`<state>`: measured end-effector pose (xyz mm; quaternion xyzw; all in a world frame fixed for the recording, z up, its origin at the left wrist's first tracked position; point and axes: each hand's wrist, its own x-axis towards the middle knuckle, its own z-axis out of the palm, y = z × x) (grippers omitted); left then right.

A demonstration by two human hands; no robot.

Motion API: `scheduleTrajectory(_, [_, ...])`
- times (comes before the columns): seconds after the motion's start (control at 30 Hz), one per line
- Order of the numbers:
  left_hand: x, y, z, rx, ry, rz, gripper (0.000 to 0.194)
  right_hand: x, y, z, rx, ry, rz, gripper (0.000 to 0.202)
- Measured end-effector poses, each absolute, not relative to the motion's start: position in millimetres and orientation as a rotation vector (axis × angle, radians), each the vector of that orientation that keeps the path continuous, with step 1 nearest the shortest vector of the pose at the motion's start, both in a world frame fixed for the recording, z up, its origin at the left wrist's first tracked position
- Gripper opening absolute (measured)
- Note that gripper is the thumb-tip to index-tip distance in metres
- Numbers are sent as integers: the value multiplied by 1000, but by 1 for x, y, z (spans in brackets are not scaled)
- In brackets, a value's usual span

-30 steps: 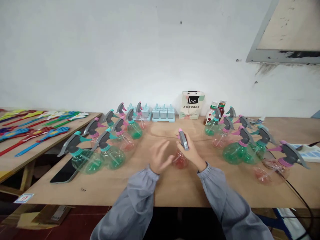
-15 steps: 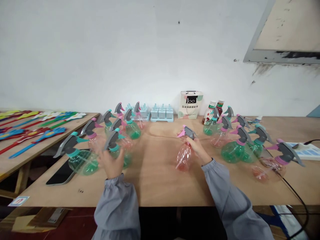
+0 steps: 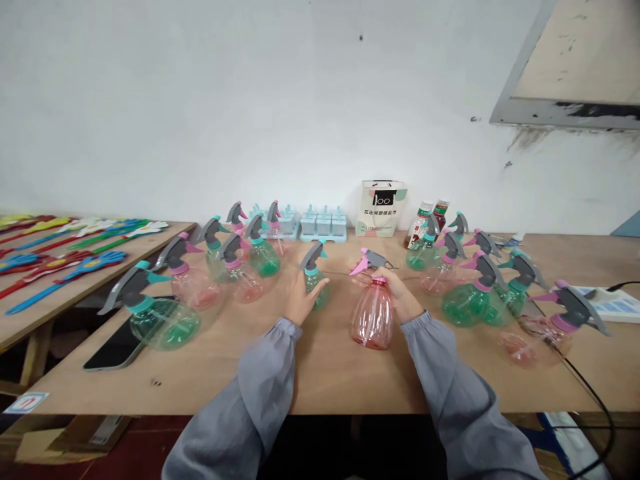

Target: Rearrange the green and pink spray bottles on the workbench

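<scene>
Near the table's middle, my left hand [image 3: 299, 297] is closed around the neck of a green spray bottle [image 3: 320, 293] with a teal collar and grey trigger head. Its thumb lies across the front of the bottle. Just to the right, my right hand [image 3: 400, 293] grips a pink spray bottle [image 3: 371, 320] at its neck. That bottle's grey head [image 3: 376, 259] has a pink nozzle pointing left; fingers partly hide the joint between head and bottle. The two held bottles stand apart from each other.
Several green and pink spray bottles [image 3: 165, 323] stand on the left, with a phone [image 3: 113, 350] under one. More spray bottles [image 3: 465, 303] stand on the right, by a black cable [image 3: 590, 387]. Behind are light-blue moulds [image 3: 323, 227], a paper bag [image 3: 381, 210] and sauce bottles [image 3: 419, 225].
My left hand has moved right from the left group, bringing a green spray bottle to the middle. The pink bottle in my right hand has turned, and its head sits more level.
</scene>
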<state>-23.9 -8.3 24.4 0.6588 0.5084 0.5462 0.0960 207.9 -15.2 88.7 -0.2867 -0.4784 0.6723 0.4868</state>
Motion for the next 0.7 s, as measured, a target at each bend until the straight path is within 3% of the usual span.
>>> scheduleTrajectory(0.23, [-26,-10,16,2020,1467,1632,66,203,-12,88,-776,-1070,1589,27])
scheduleTrajectory(0.47, [-27,-9,16,2033,1494,1621,60,194,-15,98,-730,-1129,1548,44])
scheduleTrajectory(0.7, [-27,-9,15,2026,1523,1632,54,191,-20,98,-720,-1202,1619,47])
